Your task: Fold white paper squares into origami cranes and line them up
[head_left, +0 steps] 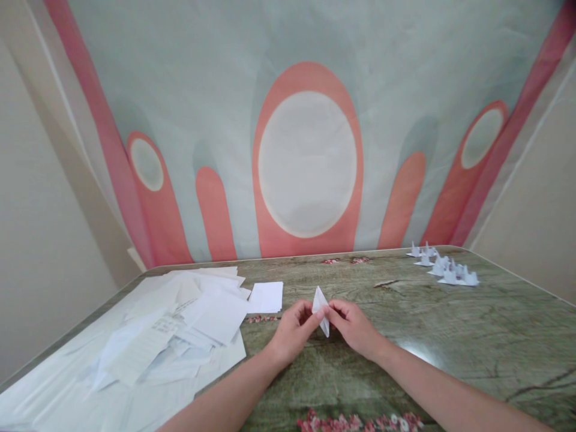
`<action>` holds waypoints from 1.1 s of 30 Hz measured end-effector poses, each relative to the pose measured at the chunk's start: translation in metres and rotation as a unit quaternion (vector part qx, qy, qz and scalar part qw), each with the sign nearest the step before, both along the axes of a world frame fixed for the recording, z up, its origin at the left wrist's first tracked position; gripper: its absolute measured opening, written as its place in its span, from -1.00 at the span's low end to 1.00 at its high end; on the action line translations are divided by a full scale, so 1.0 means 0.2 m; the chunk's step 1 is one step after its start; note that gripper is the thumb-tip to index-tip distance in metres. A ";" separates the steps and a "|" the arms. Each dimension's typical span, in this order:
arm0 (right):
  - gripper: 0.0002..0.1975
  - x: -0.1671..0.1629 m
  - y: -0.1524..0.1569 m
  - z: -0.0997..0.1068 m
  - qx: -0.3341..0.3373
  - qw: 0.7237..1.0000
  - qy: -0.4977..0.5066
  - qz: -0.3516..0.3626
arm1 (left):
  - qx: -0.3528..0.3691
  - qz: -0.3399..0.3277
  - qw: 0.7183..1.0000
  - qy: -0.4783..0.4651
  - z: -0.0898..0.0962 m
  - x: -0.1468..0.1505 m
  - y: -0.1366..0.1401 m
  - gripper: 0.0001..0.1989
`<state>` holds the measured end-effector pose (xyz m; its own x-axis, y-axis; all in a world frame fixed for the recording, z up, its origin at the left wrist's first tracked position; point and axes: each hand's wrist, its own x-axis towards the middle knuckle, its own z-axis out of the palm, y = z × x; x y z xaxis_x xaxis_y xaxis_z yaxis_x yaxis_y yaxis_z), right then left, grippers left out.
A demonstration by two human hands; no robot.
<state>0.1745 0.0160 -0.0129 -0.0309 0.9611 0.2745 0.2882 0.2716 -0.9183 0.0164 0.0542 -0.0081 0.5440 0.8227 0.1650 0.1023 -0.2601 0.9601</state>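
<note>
A small piece of white paper folded into a narrow diamond (pixel 320 299) is held upright above the table, its points up and down. My left hand (pixel 294 327) grips it from the left, thumb pressed on its face. From the right, my right hand (pixel 353 327) pinches the same paper, with its thumb close to the left one. The fingers behind the paper are partly hidden. Left of my left hand lies a short stack of white square sheets (pixel 266 297).
Loose white papers (pixel 148 336) cover the left of the green wood-patterned table (pixel 450 336). Several folded white paper figures (pixel 450 273) stand at the far right. Behind the table hangs a grey-green backdrop (pixel 310 36) with coral arches. A flower print (pixel 355 422) marks the near edge.
</note>
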 end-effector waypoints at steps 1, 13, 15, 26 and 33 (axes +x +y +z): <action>-0.66 0.00 0.00 0.00 0.002 1.000 0.004 0.003 | 0.010 -0.007 1.000 0.014 0.00 0.00 0.00 -0.70; -0.64 -0.01 -0.02 0.02 0.008 1.000 0.014 0.017 | 0.040 -0.026 0.998 0.041 0.02 0.00 -0.01 -0.65; -0.65 -0.01 -0.02 0.02 0.008 1.000 0.013 0.013 | 0.037 -0.030 0.998 0.034 0.02 0.00 -0.01 -0.66; -0.68 -0.02 -0.03 0.02 0.006 0.999 0.032 -0.002 | 0.028 -0.050 0.998 0.041 0.04 0.00 -0.03 -0.68; -0.66 -0.02 -0.04 0.04 0.001 0.999 0.046 0.000 | 0.026 -0.060 0.995 0.077 0.09 0.01 -0.07 -0.73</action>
